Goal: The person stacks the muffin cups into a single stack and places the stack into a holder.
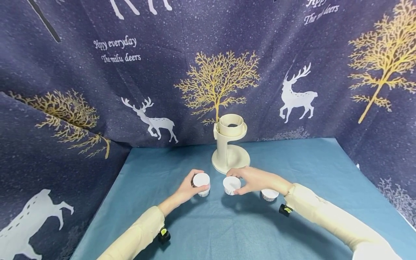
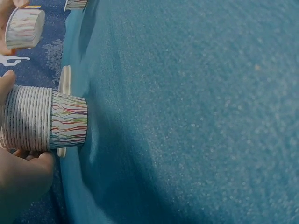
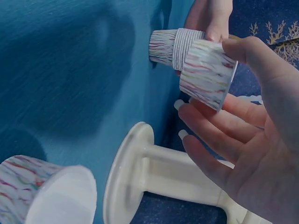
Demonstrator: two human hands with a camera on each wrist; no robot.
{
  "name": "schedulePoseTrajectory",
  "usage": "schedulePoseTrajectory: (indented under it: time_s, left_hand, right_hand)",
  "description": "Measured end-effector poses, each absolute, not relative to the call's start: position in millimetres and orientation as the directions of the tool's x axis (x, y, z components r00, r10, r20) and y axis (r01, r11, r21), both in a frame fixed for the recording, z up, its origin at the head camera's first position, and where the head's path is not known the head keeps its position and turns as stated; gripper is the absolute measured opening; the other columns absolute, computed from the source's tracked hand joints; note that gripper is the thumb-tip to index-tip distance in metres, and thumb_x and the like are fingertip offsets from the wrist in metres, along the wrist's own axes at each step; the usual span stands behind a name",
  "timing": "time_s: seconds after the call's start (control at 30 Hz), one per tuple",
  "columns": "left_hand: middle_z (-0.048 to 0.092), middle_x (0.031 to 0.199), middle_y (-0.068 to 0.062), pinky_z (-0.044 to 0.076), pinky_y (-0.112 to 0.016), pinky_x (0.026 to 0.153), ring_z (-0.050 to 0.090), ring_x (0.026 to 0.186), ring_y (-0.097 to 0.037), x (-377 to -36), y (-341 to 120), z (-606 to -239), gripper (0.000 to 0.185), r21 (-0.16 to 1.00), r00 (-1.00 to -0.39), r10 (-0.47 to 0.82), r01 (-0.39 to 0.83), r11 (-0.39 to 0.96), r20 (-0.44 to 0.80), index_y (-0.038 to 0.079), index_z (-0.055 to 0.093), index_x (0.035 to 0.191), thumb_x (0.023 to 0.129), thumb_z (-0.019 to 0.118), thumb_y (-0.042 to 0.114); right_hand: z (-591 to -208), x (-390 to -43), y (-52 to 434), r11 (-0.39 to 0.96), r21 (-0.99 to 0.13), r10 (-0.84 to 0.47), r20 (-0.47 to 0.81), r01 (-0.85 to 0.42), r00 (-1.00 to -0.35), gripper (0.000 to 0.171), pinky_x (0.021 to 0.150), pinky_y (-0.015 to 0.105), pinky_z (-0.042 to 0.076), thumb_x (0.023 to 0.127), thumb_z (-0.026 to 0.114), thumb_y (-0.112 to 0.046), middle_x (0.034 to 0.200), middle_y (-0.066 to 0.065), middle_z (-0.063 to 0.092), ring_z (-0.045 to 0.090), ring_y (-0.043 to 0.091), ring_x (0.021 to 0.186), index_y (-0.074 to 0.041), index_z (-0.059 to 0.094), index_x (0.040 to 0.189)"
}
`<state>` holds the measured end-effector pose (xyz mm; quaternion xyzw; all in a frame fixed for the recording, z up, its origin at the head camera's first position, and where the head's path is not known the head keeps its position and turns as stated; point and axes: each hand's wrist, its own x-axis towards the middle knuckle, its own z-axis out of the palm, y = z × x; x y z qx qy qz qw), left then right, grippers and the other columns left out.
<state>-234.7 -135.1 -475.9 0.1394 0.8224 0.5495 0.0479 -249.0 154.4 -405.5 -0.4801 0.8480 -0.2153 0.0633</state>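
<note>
My left hand [image 1: 186,188] grips a nested stack of white paper baking cups [image 1: 201,180] around its sides. In the left wrist view the stack [image 2: 28,116] shows many rims, and wavy coloured lines mark the outermost cup; its base is at or close to the tabletop. To the right of it, my right hand [image 1: 255,179] pinches a single baking cup [image 1: 232,185] by its rim, thumb on one side and fingers on the other. This cup [image 3: 208,73] appears raised off the table in the right wrist view. Another baking cup [image 1: 270,195] stands upright beneath my right wrist.
Behind the hands stands a cream dripper stand [image 1: 222,148] with a round base and a funnel-shaped cup [image 1: 231,124] on top. A blue cloth [image 1: 214,227] covers the table. A dark curtain [image 1: 201,32] with deer and trees hangs behind.
</note>
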Motion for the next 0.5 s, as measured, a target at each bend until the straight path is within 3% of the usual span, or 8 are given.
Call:
schedulePoseTrajectory:
  time_s: [0.3,0.5]
  left_hand:
    - [0.056,0.123,-0.015,0.047,-0.028,0.085,0.058,0.105,-0.022,-222.9,-131.5,-458.0,0.055,0.917,-0.957,0.282,0.175,0.359,0.072,0.004,0.049,0.130,0.083,0.076,0.010]
    - [0.056,0.124,-0.017,0.047,-0.026,0.084,0.058,0.105,-0.023,-213.9,-130.0,-442.9,0.055,0.917,-0.950,0.304,0.179,0.356,0.068,-0.001,0.046,0.132,0.084,0.074,0.009]
  right_hand:
    - [-404.4,-253.7,144.4,0.413,-0.461,-0.849,0.118,-0.785,-0.516,0.041,0.085,0.028,0.051,0.083,0.071,-0.024,0.110,-0.005,0.066,0.060,0.007,0.095,-0.013,0.061,0.120]
    - [-406.9,-256.9,140.1,0.386,-0.476,-0.849,0.152,-0.790,-0.506,0.038,0.083,0.030,0.053,0.084,0.072,-0.025,0.107,-0.005,0.066,0.060,0.006,0.094,-0.013,0.062,0.118]
